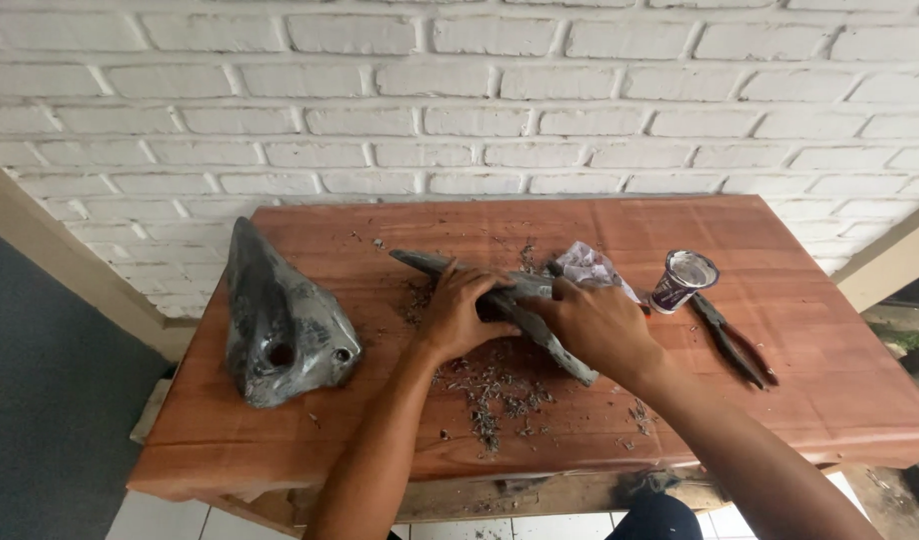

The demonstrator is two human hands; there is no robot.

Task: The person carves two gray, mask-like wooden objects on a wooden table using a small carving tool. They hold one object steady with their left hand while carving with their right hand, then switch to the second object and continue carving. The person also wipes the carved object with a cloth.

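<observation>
Both hands clamp a long grey driftwood branch [510, 300] mid-table.
Left hand [460, 312] and right hand [598, 325] wrap fingers round it; grey hollowed wood chunk [280, 325] near left edge.

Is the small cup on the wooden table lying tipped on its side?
Yes, the small cup lies tipped on the wooden table, its open mouth facing the camera, beside the pliers.

The surface [780, 400] is made of reddish wood, smooth with a slight sheen. The grey driftwood piece [540, 330] looks rough and matt, and the big grey chunk [280, 320] is dull and weathered. Painted brick [480, 100] is seen behind.
</observation>
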